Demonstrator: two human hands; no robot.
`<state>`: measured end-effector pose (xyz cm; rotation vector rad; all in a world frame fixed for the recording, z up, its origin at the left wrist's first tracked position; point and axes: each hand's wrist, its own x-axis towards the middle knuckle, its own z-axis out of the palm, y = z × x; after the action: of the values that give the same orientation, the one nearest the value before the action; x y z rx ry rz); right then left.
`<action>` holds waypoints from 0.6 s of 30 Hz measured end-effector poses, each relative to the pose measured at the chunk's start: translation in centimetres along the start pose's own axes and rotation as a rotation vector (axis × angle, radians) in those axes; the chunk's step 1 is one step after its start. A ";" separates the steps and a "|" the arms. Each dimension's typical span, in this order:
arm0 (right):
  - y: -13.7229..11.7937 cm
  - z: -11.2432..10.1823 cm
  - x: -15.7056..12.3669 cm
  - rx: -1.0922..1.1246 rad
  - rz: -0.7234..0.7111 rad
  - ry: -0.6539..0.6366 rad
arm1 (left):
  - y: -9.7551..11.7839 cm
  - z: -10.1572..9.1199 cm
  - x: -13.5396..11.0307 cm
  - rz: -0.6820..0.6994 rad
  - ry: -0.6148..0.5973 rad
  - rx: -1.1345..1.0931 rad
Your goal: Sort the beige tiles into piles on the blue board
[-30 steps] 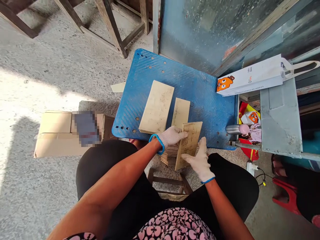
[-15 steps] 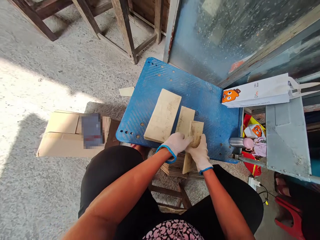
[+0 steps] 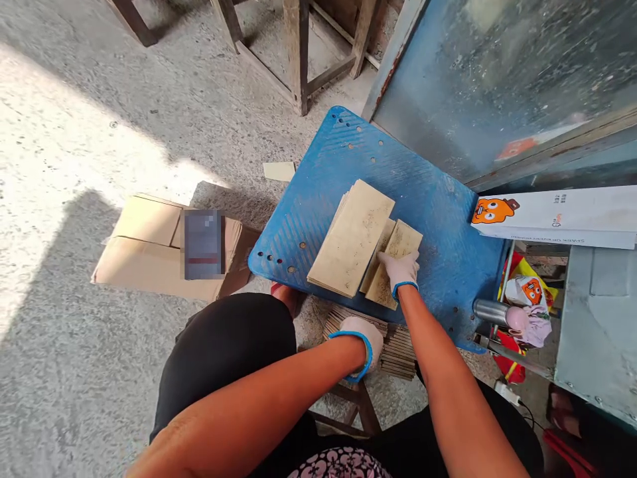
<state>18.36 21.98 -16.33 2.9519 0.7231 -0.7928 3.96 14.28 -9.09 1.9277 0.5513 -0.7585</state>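
Note:
My right hand [image 3: 402, 268], in a white glove with a blue cuff, spans a narrow, pale, thin board [image 3: 402, 240] on the blue table [image 3: 318, 219]. Its thumb and fingers grip the board's two long edges. Under that board part of another narrow board [image 3: 382, 247] shows. To their left lies a pile of wider thin boards [image 3: 348, 239] with dark specks. My left hand [image 3: 365, 338], gloved alike, is below the table's near edge, over stacked thin pieces [image 3: 398, 352]. Its fingers are hidden from view.
A cardboard box [image 3: 144, 262] with a blurred dark item on top lies on the floor at left. At the table's right are a white paper bag [image 3: 552, 212], a steel bottle [image 3: 490, 311] and a grey metal surface [image 3: 597, 318]. Wooden stools [image 3: 297, 60] stand behind.
My left hand has left the narrow boards and dropped to the stack below the table edge. The narrow board under my right hand now lies lower on the table, beside the wide pile. The view has shifted.

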 end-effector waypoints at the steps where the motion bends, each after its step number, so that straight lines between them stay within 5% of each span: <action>1: -0.3 0.3 0.2 -0.007 0.014 0.005 | 0.1 0.0 0.0 0.000 -0.023 0.016; 18: -1.7 2.0 0.6 0.054 -0.029 0.059 | 0.0 -0.4 -1.0 -0.025 -0.042 0.033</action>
<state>17.18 23.50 -18.15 3.0313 0.7618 -0.7409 3.38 14.55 -8.21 1.9341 0.5410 -0.8276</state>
